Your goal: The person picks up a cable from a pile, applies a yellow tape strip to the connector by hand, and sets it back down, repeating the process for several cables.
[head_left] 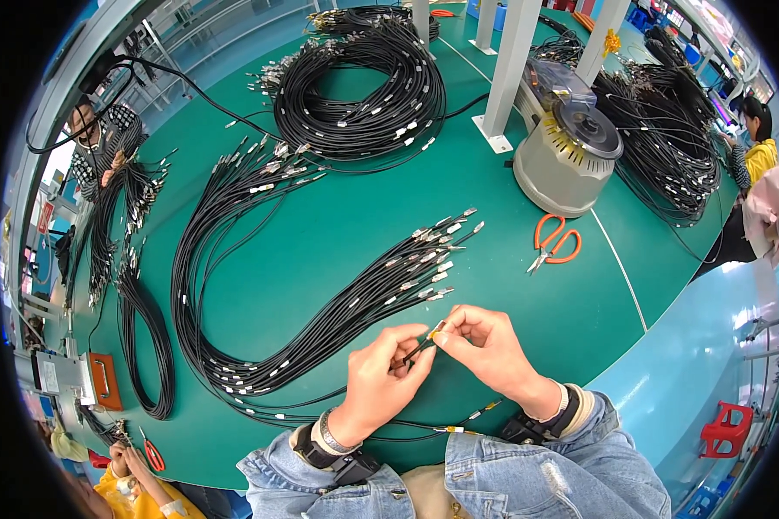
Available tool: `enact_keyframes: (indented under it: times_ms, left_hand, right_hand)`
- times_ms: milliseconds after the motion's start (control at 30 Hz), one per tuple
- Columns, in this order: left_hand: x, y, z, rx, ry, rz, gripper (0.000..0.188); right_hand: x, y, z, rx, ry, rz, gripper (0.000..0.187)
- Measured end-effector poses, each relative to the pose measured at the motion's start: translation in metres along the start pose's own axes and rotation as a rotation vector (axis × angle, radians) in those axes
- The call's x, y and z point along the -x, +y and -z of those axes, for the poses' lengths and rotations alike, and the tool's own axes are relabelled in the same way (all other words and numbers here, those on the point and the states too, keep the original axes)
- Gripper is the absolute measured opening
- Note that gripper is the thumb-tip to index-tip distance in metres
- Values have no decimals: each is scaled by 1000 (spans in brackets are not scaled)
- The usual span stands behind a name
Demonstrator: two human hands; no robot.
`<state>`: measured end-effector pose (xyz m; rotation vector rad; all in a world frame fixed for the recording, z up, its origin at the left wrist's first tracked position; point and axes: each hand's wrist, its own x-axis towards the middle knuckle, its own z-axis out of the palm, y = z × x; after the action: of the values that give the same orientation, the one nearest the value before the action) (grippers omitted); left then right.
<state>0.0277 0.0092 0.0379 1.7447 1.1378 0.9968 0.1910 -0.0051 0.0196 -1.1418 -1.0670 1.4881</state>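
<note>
My left hand [379, 379] is closed around a thin black cable [420, 349] near its end. Thumb and fingers of my right hand [492, 353] pinch the cable's tip, where a small yellow and whitish piece shows; its exact kind is too small to make out. Just beyond my hands lies a long curved bundle of black cables [307, 344] with metal connectors and white tags at its ends. A few loose cables [448, 430] with yellow and white tags pass beneath my wrists, close to the table's near edge.
Orange-handled scissors [552, 248] lie ahead to the right, below a round grey machine [568, 164]. A big cable coil [359, 99] sits at the back near a metal post [508, 78]. More cables [666, 143] are piled far right. Co-workers handle cables at the green table's [511, 277] left side.
</note>
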Motion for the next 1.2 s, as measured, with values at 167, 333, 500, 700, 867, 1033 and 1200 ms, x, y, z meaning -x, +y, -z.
enact_keyframes:
  times_ms: [167,333,500,700,867,1033,1200]
  left_hand:
    - [-6,-12,1,-333,63,-426,23]
    - [-8,-12,1,-375,170,-517,24]
    - [-7,-9,2,-332,185,-433,21]
    - [-6,-8,1,-301,176,-374,19]
    - [-5,-8,1,-315,157,-358,19]
    - [-5,-13,-2,-293,192,-362,14]
    - [-1,-16,-2,-249,160,-277,10]
  right_hand:
    - [-2,1,0,-41,-13,19,10]
    - [0,-5,1,-194,-81,-34,12]
    - [-1,-10,1,-313,-107,-107,13]
    - [1,-6,-1,-222,-114,-40,13]
    - [-1,1,-1,-158,-77,-44,9]
    - [0,0,-1,-191,-75,-19,6]
    - [1,-2,-2,-203,-76,-23,6]
